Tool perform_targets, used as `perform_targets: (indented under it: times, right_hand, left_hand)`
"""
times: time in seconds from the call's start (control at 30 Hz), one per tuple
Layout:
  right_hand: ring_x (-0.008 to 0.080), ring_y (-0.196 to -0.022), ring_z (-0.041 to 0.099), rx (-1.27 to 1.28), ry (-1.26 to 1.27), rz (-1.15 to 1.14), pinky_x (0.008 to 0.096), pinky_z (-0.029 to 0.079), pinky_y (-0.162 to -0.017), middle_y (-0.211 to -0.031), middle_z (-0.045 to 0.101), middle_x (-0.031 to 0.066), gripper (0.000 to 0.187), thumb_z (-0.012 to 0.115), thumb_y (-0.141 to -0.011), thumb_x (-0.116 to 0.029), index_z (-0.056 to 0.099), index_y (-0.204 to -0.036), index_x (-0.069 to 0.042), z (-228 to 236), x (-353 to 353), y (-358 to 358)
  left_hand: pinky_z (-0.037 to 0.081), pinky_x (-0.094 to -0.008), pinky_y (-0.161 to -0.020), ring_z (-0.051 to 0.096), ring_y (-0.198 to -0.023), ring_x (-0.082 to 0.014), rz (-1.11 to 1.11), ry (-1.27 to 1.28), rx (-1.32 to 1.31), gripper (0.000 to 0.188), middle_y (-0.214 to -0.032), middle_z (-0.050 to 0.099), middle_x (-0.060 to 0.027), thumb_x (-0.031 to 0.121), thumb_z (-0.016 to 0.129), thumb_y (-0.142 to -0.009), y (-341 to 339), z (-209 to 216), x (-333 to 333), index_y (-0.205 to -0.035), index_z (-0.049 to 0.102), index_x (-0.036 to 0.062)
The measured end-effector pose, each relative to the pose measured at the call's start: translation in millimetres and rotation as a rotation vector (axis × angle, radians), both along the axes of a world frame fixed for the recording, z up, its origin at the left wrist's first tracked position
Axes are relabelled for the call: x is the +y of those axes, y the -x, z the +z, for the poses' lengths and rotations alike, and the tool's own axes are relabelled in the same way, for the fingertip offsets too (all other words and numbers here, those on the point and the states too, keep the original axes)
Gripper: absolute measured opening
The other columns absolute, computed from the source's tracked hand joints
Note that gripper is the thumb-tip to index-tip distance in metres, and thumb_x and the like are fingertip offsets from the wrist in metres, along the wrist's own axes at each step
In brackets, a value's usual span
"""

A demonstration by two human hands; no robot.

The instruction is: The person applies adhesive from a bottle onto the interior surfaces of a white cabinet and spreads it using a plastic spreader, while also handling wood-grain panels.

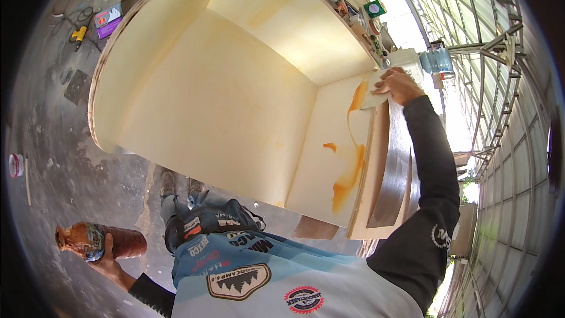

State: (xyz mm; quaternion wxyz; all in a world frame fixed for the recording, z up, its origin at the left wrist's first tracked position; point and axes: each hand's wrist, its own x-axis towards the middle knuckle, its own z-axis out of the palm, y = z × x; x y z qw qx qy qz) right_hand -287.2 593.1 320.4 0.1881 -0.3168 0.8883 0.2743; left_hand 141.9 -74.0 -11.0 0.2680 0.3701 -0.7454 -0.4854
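At the lower left, my left hand [107,264] is wrapped round a plastic bottle [128,243] coated in reddish-brown stain, held on its side away from the cabinet. My right hand [401,85] reaches to the far right and grips a pale flat piece [371,96], against the side panel. Whether that piece is a stiff spreader or a folded cloth I cannot make out. Orange-brown liquid [347,186] lies in streaks and puddles on the inner face of that panel. The panel belongs to a large pale plywood cabinet [215,82] with an open front.
Dark brown strips [388,171] run along the cabinet's outer right side. Tools and small containers crowd a ledge behind it, near a blue water jug [436,62]. On the floor at left are a yellow tool [78,34], cables, boxes and a round tub [16,165].
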Motion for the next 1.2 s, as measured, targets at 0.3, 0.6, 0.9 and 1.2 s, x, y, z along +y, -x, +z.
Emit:
perform_targets:
  times: [0.3,0.6,0.9,1.2]
  right_hand:
    - [0.0196,-0.089,0.060,-0.343,0.057,0.134,0.0309,0.040,-0.088,-0.081,0.070,-0.0018,0.039,0.060,-0.063,0.001,0.078,-0.087,-0.025,-62.2,-117.6,-38.8]
    - [0.0210,-0.083,0.058,-0.441,-0.229,-0.009,0.0324,0.037,-0.087,-0.077,0.066,0.0026,0.022,0.064,-0.069,-0.007,0.078,-0.079,-0.021,-86.1,-135.5,-119.4]
    - [0.0215,-0.084,0.062,-0.174,-0.219,0.006,0.0362,0.040,-0.096,-0.072,0.065,0.0084,0.016,0.066,-0.056,-0.004,0.073,-0.065,-0.014,40.7,-152.9,-155.0]
    - [0.0219,-0.105,0.060,-0.118,0.194,-0.056,0.0324,0.038,-0.101,-0.088,0.072,0.0001,0.038,0.058,-0.060,0.009,0.079,-0.079,-0.017,-16.1,-87.2,-21.4]
  left_hand:
    - [0.048,-0.0375,-0.095,0.061,-0.102,-0.0248,0.003,-0.046,-0.046,0.071,-0.116,0.062,-0.0157,0.015,0.087,-0.066,-4.4,-13.0,-4.6,-0.123,0.055,-0.0110]
    - [0.048,-0.0364,-0.092,0.062,-0.097,-0.0238,0.010,-0.085,-0.073,0.066,-0.110,0.065,-0.0149,0.014,0.088,-0.065,0.4,-11.0,-3.3,-0.118,0.058,-0.0122]
    - [0.050,-0.0371,-0.087,0.063,-0.090,-0.0229,-0.041,0.018,-0.024,0.061,-0.105,0.067,-0.0140,0.015,0.088,-0.065,3.0,-23.3,-11.3,-0.113,0.061,-0.0123]
    - [0.046,-0.0372,-0.095,0.062,-0.101,-0.0243,0.005,0.031,0.017,0.068,-0.113,0.065,-0.0126,0.017,0.088,-0.063,-6.4,-38.3,-10.3,-0.120,0.058,-0.0071]
